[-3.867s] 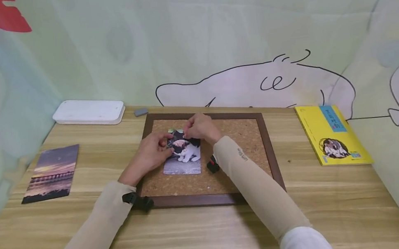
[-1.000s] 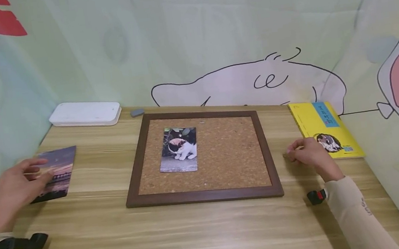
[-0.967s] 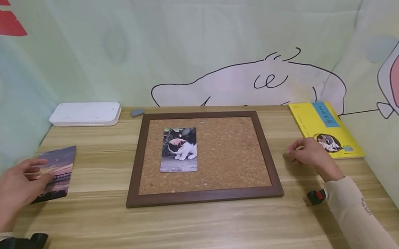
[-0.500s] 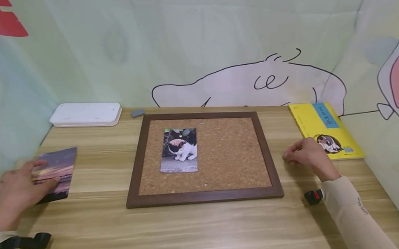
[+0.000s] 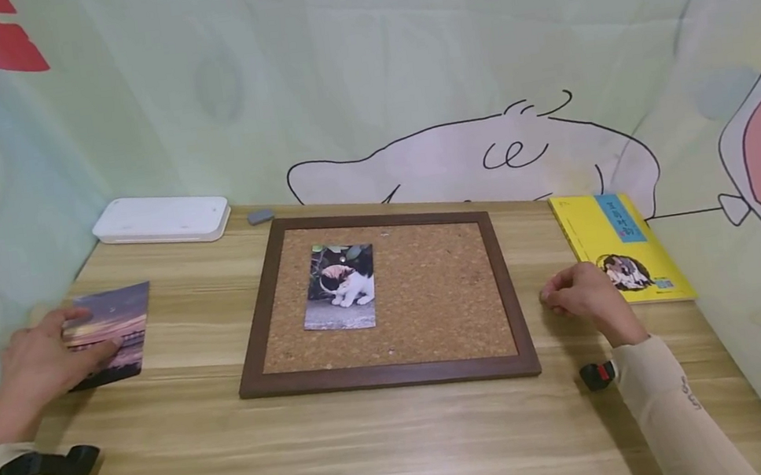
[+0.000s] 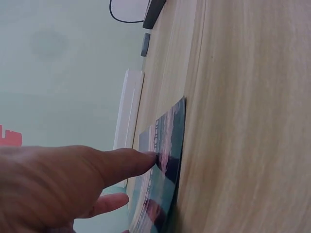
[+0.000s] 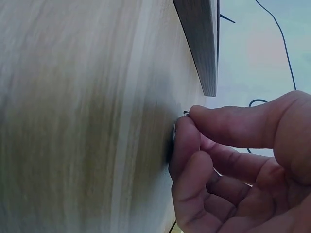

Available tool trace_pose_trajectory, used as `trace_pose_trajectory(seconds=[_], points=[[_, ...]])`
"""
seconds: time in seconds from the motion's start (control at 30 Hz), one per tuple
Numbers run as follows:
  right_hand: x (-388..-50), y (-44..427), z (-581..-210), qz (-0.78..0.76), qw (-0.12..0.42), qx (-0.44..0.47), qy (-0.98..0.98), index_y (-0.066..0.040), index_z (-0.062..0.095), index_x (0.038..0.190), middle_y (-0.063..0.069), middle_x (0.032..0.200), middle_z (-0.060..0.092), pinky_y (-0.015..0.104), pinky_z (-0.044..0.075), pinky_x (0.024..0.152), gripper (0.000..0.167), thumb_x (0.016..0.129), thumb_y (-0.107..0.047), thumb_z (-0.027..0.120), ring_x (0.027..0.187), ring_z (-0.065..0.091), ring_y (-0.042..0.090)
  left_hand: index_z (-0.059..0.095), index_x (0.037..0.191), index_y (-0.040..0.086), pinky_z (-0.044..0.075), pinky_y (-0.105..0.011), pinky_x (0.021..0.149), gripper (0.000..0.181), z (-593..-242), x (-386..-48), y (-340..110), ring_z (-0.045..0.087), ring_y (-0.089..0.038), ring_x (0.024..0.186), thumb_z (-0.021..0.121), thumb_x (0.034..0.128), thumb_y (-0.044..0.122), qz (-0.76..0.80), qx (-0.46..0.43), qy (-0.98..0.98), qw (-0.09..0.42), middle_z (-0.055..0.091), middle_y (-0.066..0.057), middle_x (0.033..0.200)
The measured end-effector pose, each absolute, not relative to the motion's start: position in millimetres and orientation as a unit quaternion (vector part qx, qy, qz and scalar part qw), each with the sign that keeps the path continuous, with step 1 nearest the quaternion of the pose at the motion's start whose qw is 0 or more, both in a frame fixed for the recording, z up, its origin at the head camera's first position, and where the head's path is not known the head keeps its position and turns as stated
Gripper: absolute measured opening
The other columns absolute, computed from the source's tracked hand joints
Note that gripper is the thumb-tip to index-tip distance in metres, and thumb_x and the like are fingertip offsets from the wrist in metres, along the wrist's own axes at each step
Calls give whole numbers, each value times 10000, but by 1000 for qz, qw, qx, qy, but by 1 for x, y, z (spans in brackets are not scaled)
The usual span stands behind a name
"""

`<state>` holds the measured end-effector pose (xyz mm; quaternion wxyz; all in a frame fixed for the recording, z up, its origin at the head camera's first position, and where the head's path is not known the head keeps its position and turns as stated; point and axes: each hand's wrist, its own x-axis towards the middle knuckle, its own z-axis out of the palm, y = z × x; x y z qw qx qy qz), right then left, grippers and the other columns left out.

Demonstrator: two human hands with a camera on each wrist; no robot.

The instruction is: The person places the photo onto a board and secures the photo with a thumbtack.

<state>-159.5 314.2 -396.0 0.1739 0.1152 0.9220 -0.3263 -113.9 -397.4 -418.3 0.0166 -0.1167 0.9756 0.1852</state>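
Note:
My left hand [image 5: 45, 354] is at the table's left on a sunset photo [image 5: 122, 326]. In the left wrist view, the thumb presses on the face of the photo [image 6: 170, 136] and the other fingers reach its far edge; the sheet bows slightly. Right of the board, my right hand [image 5: 583, 296] pinches a tiny thumbtack [image 7: 186, 113] between thumb and index finger, mostly hidden by the fingertips. A cat photo [image 5: 341, 294] lies on the left half of the framed cork board [image 5: 437, 294], with a silver tack [image 5: 343, 259] near its top.
Small silver tacks sit at the cork's top [image 5: 385, 234] and bottom [image 5: 390, 351]. A white case [image 5: 160, 219] and a grey eraser-like block [image 5: 260, 216] stand at the back left. Beside my right hand lies a yellow book [image 5: 609, 241]. A printed curtain backs the table.
Both hands have left the cat photo, which now has a tack in it, and moved apart to either side. Lately the left hand and sunset photo have shifted slightly right; the right hand barely moved.

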Motion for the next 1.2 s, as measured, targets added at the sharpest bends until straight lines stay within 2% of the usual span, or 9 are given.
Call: trace_pose_trajectory(seconds=[0.23,0.37,0.47,0.73,0.83,0.97,1.03,1.13,1.2], points=[[-158,314,-397,-315,166,96,929,19,711,1054,54,868,662,287,489,730,180,1022,-150,659,846,597,203,394,1451,-107,350,-706,930,710,-419,-116,-398,382,-666,1188,724,973,300,206,-134,969,12,378,-512,1366],[-157,313,-397,-316,160,96,930,30,701,1068,73,881,665,289,492,719,189,1035,-149,650,836,597,204,429,1453,-103,414,-532,784,652,-420,-116,-398,451,-590,1105,716,989,254,223,-145,964,7,421,-475,1328],[-156,311,-397,-323,159,102,927,35,697,1099,86,919,673,289,497,724,198,1051,-150,643,844,606,206,467,1459,-100,387,-355,683,597,-422,-117,-399,524,-557,1060,687,1002,215,237,-144,961,-4,470,-464,1321],[-155,310,-395,-347,138,127,919,28,707,1149,96,965,708,283,504,713,218,1047,-161,669,843,634,195,487,1500,-107,389,-148,588,575,-423,-119,-397,572,-596,1174,628,1050,221,282,-127,951,-1,452,-491,1448],[-155,310,-394,-352,130,125,919,29,717,1149,85,951,715,275,502,708,224,1046,-166,680,835,633,189,478,1510,-118,415,-118,568,571,-423,-119,-393,718,-277,914,614,1059,205,306,-125,944,5,450,-478,1449],[-157,307,-394,-353,123,113,921,34,731,1152,82,933,725,272,508,713,226,1045,-160,690,830,632,191,449,1531,-130,498,-160,568,571,-422,-118,-387,557,134,654,585,1064,170,346,-127,929,11,473,-438,1408],[-158,306,-394,-355,124,111,920,32,734,1160,84,948,728,269,513,724,225,1045,-157,693,843,631,194,444,1540,-123,518,-183,573,578,-421,-118,-384,562,146,655,580,1067,180,356,-130,925,13,566,-362,1318],[-159,305,-393,-361,126,115,917,23,735,1171,87,974,729,262,521,738,223,1043,-156,698,865,625,196,447,1552,-100,527,-202,592,593,-419,-120,-380,574,138,687,583,1077,228,360,-128,924,17,715,-119,1087],[-159,305,-393,-368,123,110,915,31,734,1169,103,993,740,257,534,736,223,1038,-146,700,867,637,193,436,1564,-89,536,-205,604,606,-417,-120,-377,578,146,710,582,1084,251,371,-124,920,22,705,-94,1110]])
